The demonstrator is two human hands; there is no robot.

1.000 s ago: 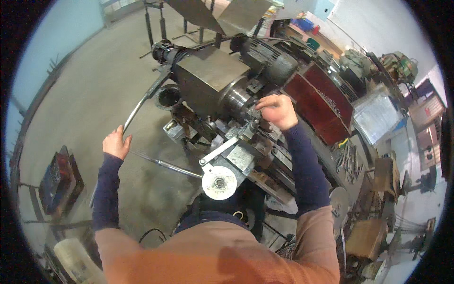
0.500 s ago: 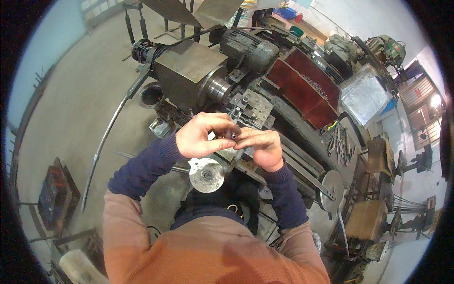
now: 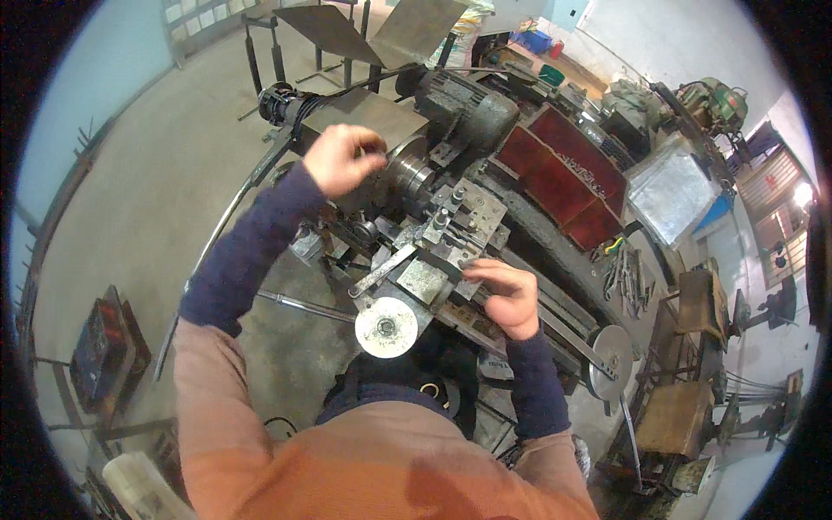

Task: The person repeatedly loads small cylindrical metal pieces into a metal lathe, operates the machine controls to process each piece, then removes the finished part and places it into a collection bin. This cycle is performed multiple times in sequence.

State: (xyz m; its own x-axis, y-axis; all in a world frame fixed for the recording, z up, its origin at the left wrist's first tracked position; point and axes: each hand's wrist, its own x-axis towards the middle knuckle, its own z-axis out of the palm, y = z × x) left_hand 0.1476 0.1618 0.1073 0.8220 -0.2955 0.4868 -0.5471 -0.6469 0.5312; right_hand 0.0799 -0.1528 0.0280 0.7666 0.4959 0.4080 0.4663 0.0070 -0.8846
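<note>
My left hand (image 3: 345, 160) is raised beside the metal headstock of a lathe, close to its shiny spindle nose (image 3: 409, 176). Thumb and fingers are bent together toward the spindle; whatever they hold is hidden or too small to name. Lower and to the right, my right hand (image 3: 505, 296) has its fingers stretched out over the edge of the slide, beside the tool post (image 3: 442, 221). Nothing shows in it. Between the hands lie a flat metal lever (image 3: 383, 270) and a pale square plate (image 3: 423, 281). A round dial wheel (image 3: 386, 327) sits nearest my body.
An electric motor (image 3: 468, 106) stands behind the headstock. Right of it is a dark red tray (image 3: 563, 173) with metal chips. Several wrenches (image 3: 626, 279) lie on the right, near a large handwheel (image 3: 610, 362). A long rod (image 3: 230, 221) slants along the left.
My hands have parted from around a small metal ring-like piece. The left went up and away to the spindle; the right moved slightly right and down. The lever and plate now show.
</note>
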